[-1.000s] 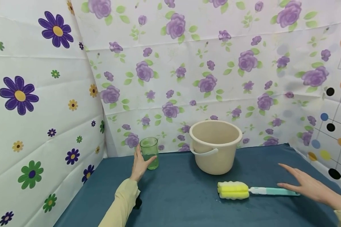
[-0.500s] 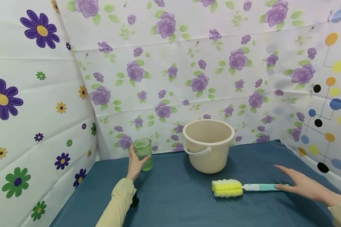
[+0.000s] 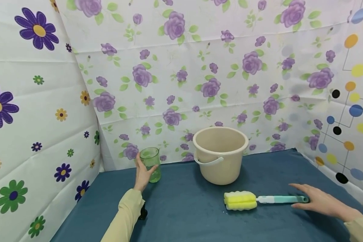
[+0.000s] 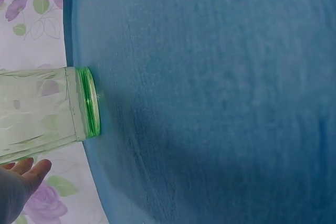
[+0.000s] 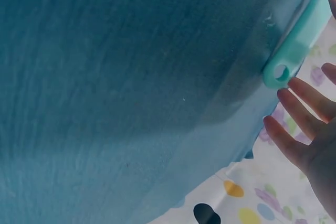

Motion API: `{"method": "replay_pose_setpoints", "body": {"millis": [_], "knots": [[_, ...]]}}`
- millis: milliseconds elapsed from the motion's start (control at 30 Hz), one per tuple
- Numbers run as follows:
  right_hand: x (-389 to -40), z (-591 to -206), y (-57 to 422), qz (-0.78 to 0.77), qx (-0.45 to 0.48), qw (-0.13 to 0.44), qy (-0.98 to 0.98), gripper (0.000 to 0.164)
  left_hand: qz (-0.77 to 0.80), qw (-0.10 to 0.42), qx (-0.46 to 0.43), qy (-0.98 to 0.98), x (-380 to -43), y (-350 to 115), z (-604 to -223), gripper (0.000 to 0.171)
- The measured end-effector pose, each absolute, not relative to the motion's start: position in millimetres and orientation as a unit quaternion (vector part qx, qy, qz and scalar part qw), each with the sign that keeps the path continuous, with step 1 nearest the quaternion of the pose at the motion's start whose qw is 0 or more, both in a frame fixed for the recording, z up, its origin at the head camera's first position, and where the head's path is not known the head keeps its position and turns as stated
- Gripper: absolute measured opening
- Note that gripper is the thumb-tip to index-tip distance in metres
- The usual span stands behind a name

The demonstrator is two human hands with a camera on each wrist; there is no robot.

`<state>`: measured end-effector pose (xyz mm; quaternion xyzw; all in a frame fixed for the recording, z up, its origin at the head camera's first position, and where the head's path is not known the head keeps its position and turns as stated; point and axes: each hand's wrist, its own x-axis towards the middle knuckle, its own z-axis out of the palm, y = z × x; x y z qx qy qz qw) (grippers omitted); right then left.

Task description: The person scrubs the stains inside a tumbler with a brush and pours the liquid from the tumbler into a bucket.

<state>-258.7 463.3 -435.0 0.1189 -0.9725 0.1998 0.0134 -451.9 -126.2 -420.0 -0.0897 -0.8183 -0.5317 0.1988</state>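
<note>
A clear green drinking glass (image 3: 150, 159) stands upright on the dark blue cloth near the back edge. My left hand (image 3: 143, 176) is beside its left, thumb extended across the front; in the left wrist view the fingers (image 4: 38, 170) are extended and loose next to the glass (image 4: 42, 111). A bottle brush (image 3: 240, 201) with a yellow and white sponge head and teal handle lies on the cloth. Over the handle's end hovers my right hand (image 3: 319, 200), thumb and fingers apart. In the right wrist view, spread fingertips are close to the holed handle (image 5: 298, 51).
A beige bucket (image 3: 220, 168) with a white handle lowered at its front stands at the back, between the glass and the brush. Flower-patterned sheets (image 3: 175, 74) rise behind and at the left; a dotted sheet (image 3: 354, 127) is on the right.
My right hand has come down and closer to the end of the brush handle. The left hand stays beside the glass. The head view has swung slightly right.
</note>
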Motion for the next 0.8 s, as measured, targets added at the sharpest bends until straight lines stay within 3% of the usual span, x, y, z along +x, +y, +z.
{"method": "replay_pose_setpoints", "body": {"millis": [800], "knots": [[-264.9,-444.7,459.6,0.176,0.122,0.013,-0.977,0.065,-0.506,0.187,-0.111,-0.834,-453.7,-129.6,-420.2,0.096]]}}
